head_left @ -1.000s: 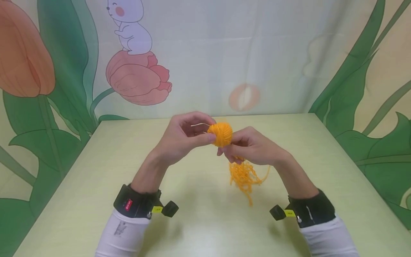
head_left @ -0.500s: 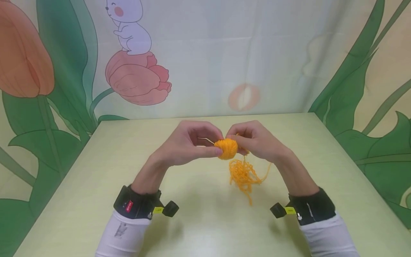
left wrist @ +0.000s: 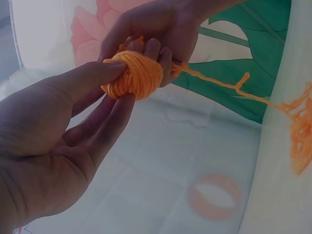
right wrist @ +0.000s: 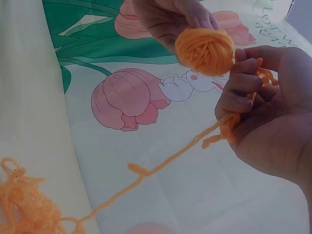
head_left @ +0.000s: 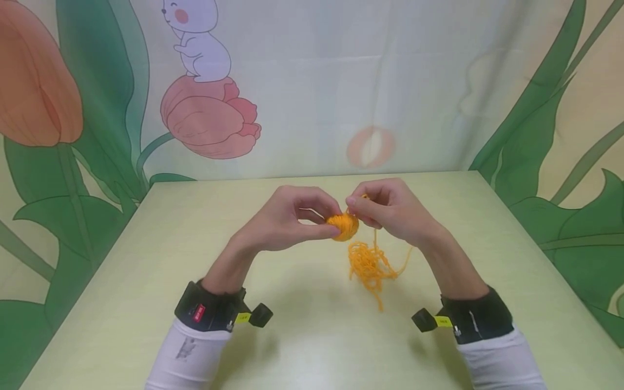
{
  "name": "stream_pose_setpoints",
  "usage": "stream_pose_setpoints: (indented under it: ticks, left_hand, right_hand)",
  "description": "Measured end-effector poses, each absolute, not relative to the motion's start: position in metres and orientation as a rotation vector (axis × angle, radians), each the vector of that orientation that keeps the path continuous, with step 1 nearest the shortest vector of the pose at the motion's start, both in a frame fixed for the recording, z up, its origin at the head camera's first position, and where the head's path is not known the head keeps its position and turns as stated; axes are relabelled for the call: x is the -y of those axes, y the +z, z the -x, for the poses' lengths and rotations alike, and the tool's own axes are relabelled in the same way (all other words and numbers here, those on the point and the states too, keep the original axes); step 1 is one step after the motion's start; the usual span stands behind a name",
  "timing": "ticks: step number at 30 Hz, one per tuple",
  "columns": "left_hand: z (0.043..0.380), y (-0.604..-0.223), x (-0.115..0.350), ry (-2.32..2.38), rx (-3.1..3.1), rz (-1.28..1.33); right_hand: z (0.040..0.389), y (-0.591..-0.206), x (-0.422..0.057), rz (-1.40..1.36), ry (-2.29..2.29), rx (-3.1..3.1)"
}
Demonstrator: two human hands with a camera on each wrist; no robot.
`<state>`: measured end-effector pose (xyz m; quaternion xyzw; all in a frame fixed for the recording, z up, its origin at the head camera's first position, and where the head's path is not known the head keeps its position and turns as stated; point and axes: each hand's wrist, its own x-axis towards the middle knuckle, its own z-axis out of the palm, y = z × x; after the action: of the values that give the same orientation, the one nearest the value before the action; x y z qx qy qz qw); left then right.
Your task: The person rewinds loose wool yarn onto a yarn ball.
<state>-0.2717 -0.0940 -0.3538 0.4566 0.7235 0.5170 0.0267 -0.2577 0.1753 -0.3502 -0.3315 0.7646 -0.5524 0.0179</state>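
Sitting between left fingertips [left wrist: 125, 105]; yarn ball [left wrist: 140, 77]

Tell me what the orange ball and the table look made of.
Ball: yarn, soft and matte, perhaps wool or acrylic; wound strands show.
Table: possibly laminate or a plastic cover, smooth with a slight sheen, judging by its soft glare.
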Motion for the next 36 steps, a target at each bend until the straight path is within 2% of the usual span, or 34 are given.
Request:
stream_pose_setpoints:
  ticks: [17,36]
  left_hand:
    - [0.277,-0.357,0.095,1.889,-2.383,-1.224]
    - [0.269,-0.351,0.096,2.232,-2.108,-1.093]
  right_hand:
    - [0.249,-0.347,-0.17,1.182,-1.651,-2.356]
    - [0.253,-0.355,-0.162,1.342,-1.559,-2.217]
